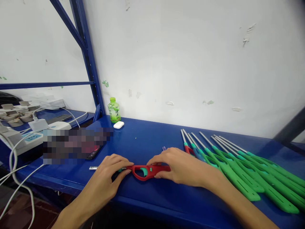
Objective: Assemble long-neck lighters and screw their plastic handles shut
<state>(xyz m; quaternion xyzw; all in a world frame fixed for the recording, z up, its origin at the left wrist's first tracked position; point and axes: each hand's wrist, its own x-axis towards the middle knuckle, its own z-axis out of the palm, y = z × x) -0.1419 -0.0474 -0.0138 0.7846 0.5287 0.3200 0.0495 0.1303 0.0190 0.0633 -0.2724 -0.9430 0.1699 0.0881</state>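
A red long-neck lighter (pixel 152 172) with a teal trigger lies level just over the blue tabletop, its metal tip pointing left. My left hand (pixel 111 173) pinches it where the barrel meets the red body, fingers closed. Around the handle end, my right hand (pixel 177 167) is closed with thumb and fingers; the end of the handle is hidden behind it. To the right of my right hand lies a row of several green long-neck lighters (pixel 228 167), barrels pointing away. A red one (pixel 188 149) and a blue one (pixel 197 154) lie at the row's left end, partly hidden.
A green drink bottle (pixel 114 110) and a white earphone case (pixel 118 125) stand near the wall. At left are a phone (pixel 94 152), partly blurred out, a white power strip (pixel 57 127) and white cables (pixel 16 162). A blue metal post (pixel 89 60) rises behind.
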